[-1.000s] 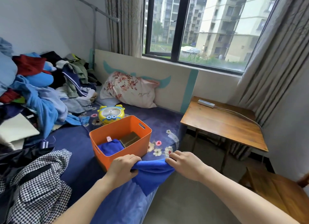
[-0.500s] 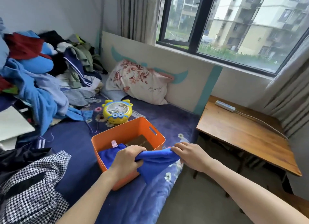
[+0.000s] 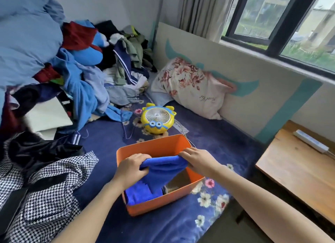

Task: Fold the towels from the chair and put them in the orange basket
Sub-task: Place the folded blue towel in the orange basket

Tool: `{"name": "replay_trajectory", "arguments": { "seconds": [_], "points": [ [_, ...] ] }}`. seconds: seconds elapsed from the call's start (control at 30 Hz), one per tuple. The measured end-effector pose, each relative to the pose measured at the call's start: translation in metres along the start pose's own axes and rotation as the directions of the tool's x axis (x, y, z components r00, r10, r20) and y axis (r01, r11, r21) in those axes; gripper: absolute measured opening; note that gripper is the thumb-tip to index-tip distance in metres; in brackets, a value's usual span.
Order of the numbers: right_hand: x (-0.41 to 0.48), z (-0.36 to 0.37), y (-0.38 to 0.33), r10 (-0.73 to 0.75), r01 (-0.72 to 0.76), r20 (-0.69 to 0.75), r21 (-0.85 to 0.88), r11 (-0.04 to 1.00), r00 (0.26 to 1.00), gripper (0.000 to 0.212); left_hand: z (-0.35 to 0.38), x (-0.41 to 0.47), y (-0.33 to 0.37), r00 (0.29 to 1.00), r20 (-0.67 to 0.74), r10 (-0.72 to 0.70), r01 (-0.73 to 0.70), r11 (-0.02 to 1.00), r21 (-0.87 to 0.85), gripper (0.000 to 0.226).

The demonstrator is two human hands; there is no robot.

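A black-and-white houndstooth garment (image 3: 45, 188) lies at the near left of the bed (image 3: 108, 143), with a heap of mixed clothes (image 3: 81, 75) piled behind it against the wall. The left forearm reaches in from the bottom edge, angled up and to the right. The left hand (image 3: 130, 168) sits knuckles-up over the left side of the orange basket (image 3: 154, 148), and its fingers (image 3: 143, 158) are curled round the left end of a blue towel (image 3: 163, 170). The towel stretches between the two hands across the basket's opening. Its middle sags, and its lower part hangs down inside the basket onto another blue towel (image 3: 139, 193) that already lies on the bottom at the near left. A brownish object (image 3: 178, 181) sits in the basket's right part; what it is cannot be told. The right arm comes in from the lower right corner, and the right hand (image 3: 197, 161) grips the towel's right end just inside the right wall, fingers folded over the cloth. Behind the basket stands a yellow fan (image 3: 156, 120), and further back a floral pillow (image 3: 186, 86) leans on the wall under the window. At far right, a wooden table (image 3: 299, 170) carries a white power strip (image 3: 310, 141).
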State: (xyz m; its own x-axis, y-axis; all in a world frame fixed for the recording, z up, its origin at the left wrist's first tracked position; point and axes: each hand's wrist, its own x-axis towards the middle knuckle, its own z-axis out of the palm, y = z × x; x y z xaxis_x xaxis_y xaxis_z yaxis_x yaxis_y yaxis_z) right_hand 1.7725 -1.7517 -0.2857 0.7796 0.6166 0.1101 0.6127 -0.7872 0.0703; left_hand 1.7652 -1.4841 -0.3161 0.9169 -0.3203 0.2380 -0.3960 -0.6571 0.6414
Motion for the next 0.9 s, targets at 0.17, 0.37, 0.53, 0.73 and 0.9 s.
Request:
{"name": "replay_trajectory", "arguments": {
  "seconds": [0.17,0.37,0.53,0.73,0.9],
  "points": [
    [0.032,0.035,0.066,0.033,-0.052,0.164,0.114,0.992,0.986,0.033,0.043,0.054,-0.005,0.980,0.072,-0.187,0.183,0.982,0.050,0.036],
    [0.066,0.085,0.138,0.101,-0.160,0.342,0.148,0.976,0.934,0.036,0.100,0.123,-0.014,0.922,0.063,-0.382,0.370,0.918,0.144,0.024],
    [0.075,0.120,0.158,-0.003,-0.013,0.171,0.093,0.996,0.985,0.028,0.140,0.134,-0.030,0.965,-0.148,-0.215,0.238,0.959,0.154,0.035],
    [0.037,0.199,0.112,-0.191,0.188,0.664,0.076,0.979,0.723,0.039,0.222,0.063,-0.054,0.686,0.536,-0.492,0.315,0.865,0.390,0.069],
    [0.032,0.245,0.087,-0.115,-0.007,0.868,0.136,0.991,0.484,0.050,0.245,0.044,-0.061,0.446,0.675,-0.588,0.389,0.806,0.445,0.057]
  ]
}}
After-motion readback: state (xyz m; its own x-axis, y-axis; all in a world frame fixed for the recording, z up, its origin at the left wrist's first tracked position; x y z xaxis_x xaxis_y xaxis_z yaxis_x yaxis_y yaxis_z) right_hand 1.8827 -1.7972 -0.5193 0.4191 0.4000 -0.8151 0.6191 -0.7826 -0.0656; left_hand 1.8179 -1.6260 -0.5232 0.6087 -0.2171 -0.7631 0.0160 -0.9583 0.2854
